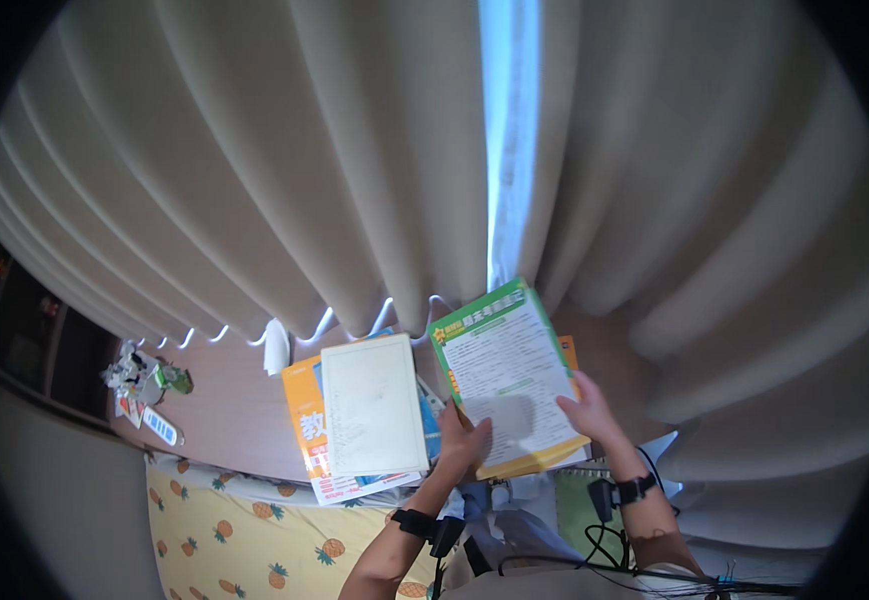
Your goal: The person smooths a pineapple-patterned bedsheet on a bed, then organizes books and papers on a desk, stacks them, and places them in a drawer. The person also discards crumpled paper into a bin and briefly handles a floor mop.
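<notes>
Between my two hands is a workbook (509, 375) with a green top band, a white printed page area and a yellow lower edge. My left hand (464, 440) grips its lower left side, thumb on the front. My right hand (589, 410) closes on its lower right side, thumb also on the cover. Part of another orange-edged book (567, 350) shows behind it. Just left of the workbook, a white blank-faced book or board (374, 405) lies on a stack with an orange book (304, 400) and blue covers under it.
The brown wooden ledge (234, 420) runs below long beige curtains (254, 150). At its left end are a white remote control (163, 427), a small green plant or ornament (172, 377) and a white roll-shaped item (275, 348). A yellow pineapple-print cloth (244, 540) lies in front.
</notes>
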{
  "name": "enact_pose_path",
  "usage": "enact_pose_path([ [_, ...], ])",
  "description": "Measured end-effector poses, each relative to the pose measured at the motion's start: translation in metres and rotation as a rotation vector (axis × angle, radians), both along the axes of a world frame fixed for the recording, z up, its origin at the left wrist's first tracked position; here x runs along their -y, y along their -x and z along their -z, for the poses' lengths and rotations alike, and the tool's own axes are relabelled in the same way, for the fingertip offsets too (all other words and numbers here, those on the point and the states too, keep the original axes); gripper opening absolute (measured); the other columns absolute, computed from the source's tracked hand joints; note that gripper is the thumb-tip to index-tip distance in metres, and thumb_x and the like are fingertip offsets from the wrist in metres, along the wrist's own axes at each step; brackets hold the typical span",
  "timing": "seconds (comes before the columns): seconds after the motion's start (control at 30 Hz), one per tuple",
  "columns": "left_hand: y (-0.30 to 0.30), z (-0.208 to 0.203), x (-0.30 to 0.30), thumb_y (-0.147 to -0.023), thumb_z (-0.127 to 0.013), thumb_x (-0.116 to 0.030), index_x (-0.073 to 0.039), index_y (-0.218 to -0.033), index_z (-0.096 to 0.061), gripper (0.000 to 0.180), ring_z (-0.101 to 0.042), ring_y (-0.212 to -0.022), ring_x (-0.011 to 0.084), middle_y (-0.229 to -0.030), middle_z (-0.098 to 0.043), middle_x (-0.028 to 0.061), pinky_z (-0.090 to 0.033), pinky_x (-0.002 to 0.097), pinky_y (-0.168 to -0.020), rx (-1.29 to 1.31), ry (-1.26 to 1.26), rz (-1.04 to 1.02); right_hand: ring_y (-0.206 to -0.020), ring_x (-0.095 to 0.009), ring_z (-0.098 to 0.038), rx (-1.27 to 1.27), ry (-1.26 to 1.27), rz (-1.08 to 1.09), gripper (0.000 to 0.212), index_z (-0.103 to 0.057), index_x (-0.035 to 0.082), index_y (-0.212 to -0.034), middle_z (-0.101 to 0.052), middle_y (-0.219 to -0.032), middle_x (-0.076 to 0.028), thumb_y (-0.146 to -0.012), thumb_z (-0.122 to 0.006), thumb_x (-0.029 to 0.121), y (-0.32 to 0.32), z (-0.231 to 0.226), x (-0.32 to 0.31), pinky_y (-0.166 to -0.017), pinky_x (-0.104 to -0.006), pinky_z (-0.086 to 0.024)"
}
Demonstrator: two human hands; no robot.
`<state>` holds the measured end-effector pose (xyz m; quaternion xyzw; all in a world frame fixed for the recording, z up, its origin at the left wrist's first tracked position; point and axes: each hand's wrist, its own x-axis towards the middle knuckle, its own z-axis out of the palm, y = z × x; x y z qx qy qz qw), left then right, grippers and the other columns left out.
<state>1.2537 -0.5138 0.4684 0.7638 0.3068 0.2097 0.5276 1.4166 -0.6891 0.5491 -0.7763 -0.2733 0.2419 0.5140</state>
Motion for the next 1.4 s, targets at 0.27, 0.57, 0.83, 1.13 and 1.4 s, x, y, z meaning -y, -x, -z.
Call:
enact_pose_path([
  [0.27, 0.042, -0.104, -0.036, -0.083, -0.064, -0.005, 0.005, -0.115, -0.049, 0.036, -0.060, -0.092, 0.0186, -0.100, -0.063, 0.0117, -0.048, 0.0302, -0.084, 0.281, 0.240, -0.064, -0.110, -0.015, -0.052, -0.431, -0.413, -0.115, 0.045, -0.041, -0.002, -0.129, -0.056, -0.119, -0.009, -0.086, -0.054, -0.003, 0.029, -0.039, -0.043, -0.094, -0.0284, -0.042],
  [0.57, 0.162, -0.065, -0.136, -0.069, -0.074, -0.010, 0.003, -0.107, -0.055, 0.044, -0.060, -0.092, 0.0311, -0.099, -0.061, 0.0193, -0.049, 0.0383, -0.080, -0.418, -0.191, -0.369, -0.081, -0.018, -0.063, -0.141, 0.083, -0.413, 0.046, -0.048, -0.004, -0.120, -0.060, -0.095, -0.012, -0.078, -0.066, 0.005, 0.121, 0.032, -0.162, -0.069, -0.0292, -0.051],
  [0.83, 0.210, -0.011, -0.170, -0.069, -0.076, -0.012, 0.002, -0.106, -0.055, 0.045, -0.059, -0.093, 0.0287, -0.097, -0.059, 0.0172, -0.048, 0.0391, -0.081, -0.478, -0.247, -0.562, -0.087, -0.027, -0.058, 0.315, 0.080, -0.163, 0.056, -0.050, -0.001, -0.119, -0.055, -0.096, -0.014, -0.075, -0.070, 0.027, 0.127, 0.083, -0.174, -0.077, -0.0377, -0.048],
  [1.13, 0.207, -0.009, -0.168, -0.078, -0.066, 0.003, 0.003, -0.107, -0.048, 0.035, -0.062, -0.081, 0.0192, -0.097, -0.062, 0.0132, -0.051, 0.0299, -0.069, -0.192, 0.139, -0.514, -0.088, -0.035, -0.059, 0.162, 0.220, -0.127, 0.052, -0.051, -0.002, -0.104, -0.057, -0.095, -0.020, -0.073, -0.071, 0.035, 0.117, 0.056, -0.202, -0.076, -0.0428, -0.048],
  [1.4, 0.219, 0.002, -0.174, -0.079, -0.059, 0.010, 0.004, -0.114, -0.041, 0.040, -0.061, -0.093, 0.0226, -0.104, -0.059, 0.0169, -0.052, 0.0335, -0.077, -0.039, 0.401, -0.683, -0.075, -0.037, -0.060, 0.291, 0.020, -0.148, 0.028, -0.048, 0.006, -0.094, -0.059, -0.078, -0.018, -0.076, -0.067, 0.014, 0.079, -0.034, -0.179, -0.064, -0.0430, -0.046],
])
